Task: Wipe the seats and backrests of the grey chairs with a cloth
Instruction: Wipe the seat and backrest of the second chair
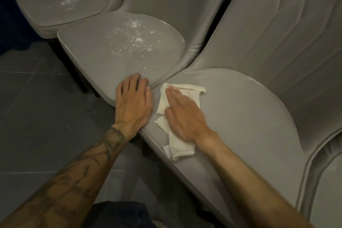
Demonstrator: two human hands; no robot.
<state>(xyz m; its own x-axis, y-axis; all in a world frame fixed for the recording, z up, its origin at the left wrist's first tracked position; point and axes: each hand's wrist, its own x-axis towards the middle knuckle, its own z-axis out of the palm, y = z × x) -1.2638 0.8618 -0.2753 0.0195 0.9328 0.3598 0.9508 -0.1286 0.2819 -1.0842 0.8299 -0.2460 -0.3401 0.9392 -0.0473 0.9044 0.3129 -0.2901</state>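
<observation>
step: wiping nearest seat (pixel 240 109) | right hand (pixel 185 116) flat, pressing cloth (pixel 177 98) at seat's front-left corner | left hand (pixel 134 102) flat, empty, on powdery neighbouring seat (pixel 118 50) | next: backrest (pixel 277 29)

My crumpled off-white cotton cloth (pixel 178 96) is plain, without print. The smooth pale grey upholstered chair seat (pixel 240 116) beneath it is one even tone; the neighbouring grey seat (pixel 103 57) carries scattered white specks (pixel 135 40). My left forearm (pixel 77 168) bears dark tattoo linework. The tiled floor (pixel 37 98) is dark grey.
</observation>
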